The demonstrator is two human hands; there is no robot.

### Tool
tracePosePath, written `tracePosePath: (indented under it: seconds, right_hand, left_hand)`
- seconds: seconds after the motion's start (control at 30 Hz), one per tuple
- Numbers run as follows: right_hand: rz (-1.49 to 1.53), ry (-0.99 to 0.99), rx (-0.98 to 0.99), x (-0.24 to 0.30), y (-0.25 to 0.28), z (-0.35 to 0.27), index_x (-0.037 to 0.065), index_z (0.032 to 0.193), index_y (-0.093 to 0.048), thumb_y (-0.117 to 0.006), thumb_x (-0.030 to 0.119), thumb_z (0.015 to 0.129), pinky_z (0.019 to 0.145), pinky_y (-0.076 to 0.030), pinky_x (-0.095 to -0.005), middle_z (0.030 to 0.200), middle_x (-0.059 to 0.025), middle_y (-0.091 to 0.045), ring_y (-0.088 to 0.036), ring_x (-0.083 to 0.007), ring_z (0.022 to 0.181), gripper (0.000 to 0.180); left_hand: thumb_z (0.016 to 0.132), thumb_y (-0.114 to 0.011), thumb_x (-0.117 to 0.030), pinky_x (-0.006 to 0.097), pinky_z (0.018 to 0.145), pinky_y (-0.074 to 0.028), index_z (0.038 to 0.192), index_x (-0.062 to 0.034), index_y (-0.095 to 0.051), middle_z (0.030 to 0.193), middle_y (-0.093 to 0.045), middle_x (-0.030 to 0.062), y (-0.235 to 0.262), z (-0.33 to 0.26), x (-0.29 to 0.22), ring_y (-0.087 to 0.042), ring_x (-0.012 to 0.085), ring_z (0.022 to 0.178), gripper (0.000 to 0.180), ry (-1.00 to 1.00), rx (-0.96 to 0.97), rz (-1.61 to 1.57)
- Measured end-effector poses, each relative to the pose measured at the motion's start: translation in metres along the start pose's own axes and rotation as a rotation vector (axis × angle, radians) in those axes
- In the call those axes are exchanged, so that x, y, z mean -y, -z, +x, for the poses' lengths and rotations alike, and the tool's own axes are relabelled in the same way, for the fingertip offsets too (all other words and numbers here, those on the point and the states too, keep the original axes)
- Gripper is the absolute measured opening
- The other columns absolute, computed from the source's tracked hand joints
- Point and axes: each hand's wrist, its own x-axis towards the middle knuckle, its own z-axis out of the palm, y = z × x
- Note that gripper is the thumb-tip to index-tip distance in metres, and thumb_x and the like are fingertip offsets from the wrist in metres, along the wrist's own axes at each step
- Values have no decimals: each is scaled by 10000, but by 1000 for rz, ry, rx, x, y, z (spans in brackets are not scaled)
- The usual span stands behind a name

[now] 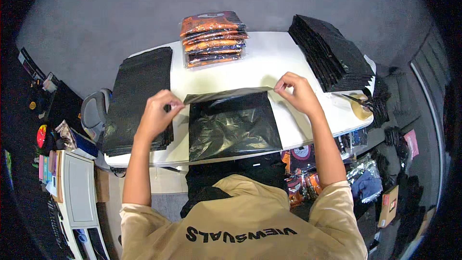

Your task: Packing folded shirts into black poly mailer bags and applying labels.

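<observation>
A black plastic mailing bag (234,130) lies flat on the white table in front of me, its near edge at the table's front edge. Its far edge is lifted as a thin flap (231,95) stretched between my hands. My left hand (159,111) pinches the flap's left corner. At the right corner, my right hand (299,92) grips it between thumb and fingers, slightly farther from me. Whatever is inside the bag is hidden by the black plastic.
Flat black bags (137,96) are piled at the left, and another black stack (332,53) stands at the back right. Clear-wrapped orange and dark packets (213,38) are stacked at the back. Scissors (356,100) lie by a tape roll (363,110). A white cabinet (79,188) stands lower left.
</observation>
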Motion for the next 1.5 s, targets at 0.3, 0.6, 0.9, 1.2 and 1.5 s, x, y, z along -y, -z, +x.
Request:
tracePosePath:
  seconds: [0.3, 0.6, 0.9, 1.2, 1.5]
  right_hand:
    - [-37, -22, 288, -5, -15, -47, 68, 899, -801, -872, 75, 800, 899, -568, -403, 994, -116, -681, -689, -296, 1008, 122]
    - [53, 38, 204, -5, -67, 56, 41, 971, -789, -784, 243, 973, 954, -552, -434, 1048, -156, -711, -702, -331, 1007, 202]
    - [-65, 60, 353, 3, -121, 80, 58, 1093, -785, -675, 375, 1040, 1032, -533, -495, 1179, -193, -740, -678, -406, 1150, 340]
    - [-165, 198, 201, 30, -42, -31, 69, 1081, -735, -869, 191, 830, 1041, -509, -472, 1157, -125, -676, -645, -355, 1148, 309]
    - [-224, 220, 109, 16, -46, -50, 47, 976, -764, -836, 123, 856, 941, -557, -440, 999, -90, -714, -685, -325, 991, 159]
  left_hand:
    - [828, -869, -53, 405, 755, -571, 860, 0, -766, 843, -702, 110, -32, -46, -2, -692, 268, 827, 120, 100, 90, -60]
    - [975, -725, -167, 407, 782, -543, 916, 34, -742, 837, -718, 155, -51, 58, 73, -696, 250, 827, 210, 168, -89, -173]
    - [962, -757, -175, 452, 959, -583, 1095, -13, -815, 1083, -790, 207, -61, 73, 23, -744, 383, 1028, 218, 124, 300, 150]
    - [786, -847, -29, 455, 1035, -515, 1118, -79, -764, 1123, -679, 124, -27, -21, -9, -625, 353, 1141, 347, -98, 79, 181]
    - [787, -853, -11, 425, 888, -525, 950, -57, -762, 972, -677, 79, -39, -33, -3, -663, 304, 977, 192, -209, -44, 268]
